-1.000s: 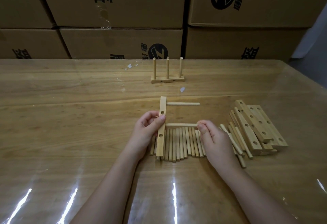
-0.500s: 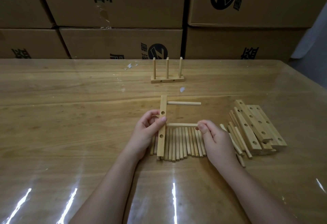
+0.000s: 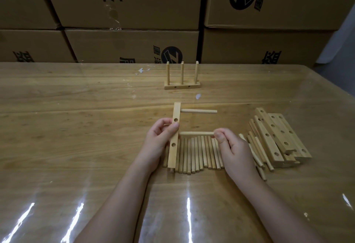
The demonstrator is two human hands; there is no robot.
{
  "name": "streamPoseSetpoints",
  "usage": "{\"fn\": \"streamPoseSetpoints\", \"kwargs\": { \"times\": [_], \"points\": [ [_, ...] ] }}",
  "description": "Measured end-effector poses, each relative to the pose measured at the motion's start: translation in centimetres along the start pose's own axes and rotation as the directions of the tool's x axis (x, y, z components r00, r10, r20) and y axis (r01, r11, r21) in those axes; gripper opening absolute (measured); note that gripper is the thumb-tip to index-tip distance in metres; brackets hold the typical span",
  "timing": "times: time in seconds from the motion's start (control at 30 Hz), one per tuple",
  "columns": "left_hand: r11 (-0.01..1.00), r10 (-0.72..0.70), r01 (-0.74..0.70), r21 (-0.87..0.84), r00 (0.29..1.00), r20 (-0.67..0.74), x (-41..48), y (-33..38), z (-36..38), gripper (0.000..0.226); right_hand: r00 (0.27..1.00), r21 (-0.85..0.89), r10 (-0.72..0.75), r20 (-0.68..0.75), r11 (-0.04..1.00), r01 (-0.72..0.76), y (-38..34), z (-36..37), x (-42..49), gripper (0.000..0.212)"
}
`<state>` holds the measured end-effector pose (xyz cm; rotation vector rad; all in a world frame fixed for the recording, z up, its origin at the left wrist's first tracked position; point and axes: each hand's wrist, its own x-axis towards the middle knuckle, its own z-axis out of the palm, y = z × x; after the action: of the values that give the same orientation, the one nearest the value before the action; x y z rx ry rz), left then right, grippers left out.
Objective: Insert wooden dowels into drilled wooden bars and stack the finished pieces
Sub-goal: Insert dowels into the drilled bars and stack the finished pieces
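My left hand grips a drilled wooden bar held lengthwise, pointing away from me. One dowel sticks out to the right from the bar's far end. My right hand pinches the right end of a second dowel, whose left end meets the bar's middle. Under both hands lies a row of loose dowels. A finished bar with three upright dowels stands farther back on the table.
A pile of drilled bars with more loose dowels beside it lies to the right. Stacked cardboard boxes line the far edge of the glossy wooden table.
The bar and both hands have barely shifted; the second dowel stays against the bar's middle hole.
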<state>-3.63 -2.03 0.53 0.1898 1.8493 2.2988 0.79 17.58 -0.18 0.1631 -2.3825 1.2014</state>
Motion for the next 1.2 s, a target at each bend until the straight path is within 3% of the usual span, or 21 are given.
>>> {"fn": "streamPoseSetpoints", "kwargs": {
  "times": [0.17,0.3,0.4,0.5,0.8,0.9,0.97,1.1,1.13,1.2],
  "points": [
    [0.992,-0.011,0.002,-0.122,0.998,-0.069,0.2,0.2,-0.2,0.027,0.997,-0.018,-0.056,-0.061,0.998,0.055,-0.3,-0.6,0.0,0.044],
    [0.964,-0.028,-0.01,-0.267,0.99,-0.138,0.5,0.3,-0.4,0.027,0.975,-0.256,0.014,-0.221,0.964,-0.072,0.4,-1.7,0.8,0.034],
    [0.944,-0.04,-0.01,-0.33,0.989,-0.144,0.6,0.3,-0.4,0.028,0.977,-0.546,0.155,-0.146,0.811,-0.21,0.9,-1.7,0.9,0.042],
    [0.94,-0.041,-0.009,-0.34,0.989,-0.14,0.7,0.3,-0.4,0.032,0.967,-0.706,0.243,-0.075,0.672,-0.224,1.1,-1.5,0.6,0.047],
    [0.95,-0.031,-0.008,-0.312,0.992,-0.122,0.8,0.1,-0.6,0.027,0.942,-0.729,0.328,-0.075,0.627,-0.276,1.2,-1.6,0.6,0.041],
    [0.959,-0.032,0.0,-0.285,0.994,-0.109,0.9,-0.1,-0.8,0.027,0.962,-0.732,0.268,-0.057,0.644,-0.223,1.1,-1.6,0.6,0.04],
    [0.962,-0.028,-0.001,-0.274,0.995,-0.101,0.9,-0.1,-0.8,0.027,0.984,-0.653,0.166,-0.072,0.737,-0.172,0.7,-1.6,0.8,0.036],
    [0.962,-0.016,-0.011,-0.273,0.995,-0.097,0.9,-0.1,-0.8,0.029,0.984,-0.271,-0.046,-0.172,0.963,-0.002,-0.4,-1.4,0.8,0.03],
    [0.962,-0.012,-0.014,-0.274,0.995,-0.096,0.9,-0.1,-0.7,0.029,0.981,-0.13,-0.031,-0.191,0.991,0.006,-0.6,-1.4,0.7,0.029],
    [0.961,-0.008,-0.019,-0.277,0.995,-0.095,1.0,-0.2,-0.7,0.031,0.976,0.195,0.134,-0.172,0.976,-0.1,-0.9,-1.2,0.4,0.02]
  ]
}}
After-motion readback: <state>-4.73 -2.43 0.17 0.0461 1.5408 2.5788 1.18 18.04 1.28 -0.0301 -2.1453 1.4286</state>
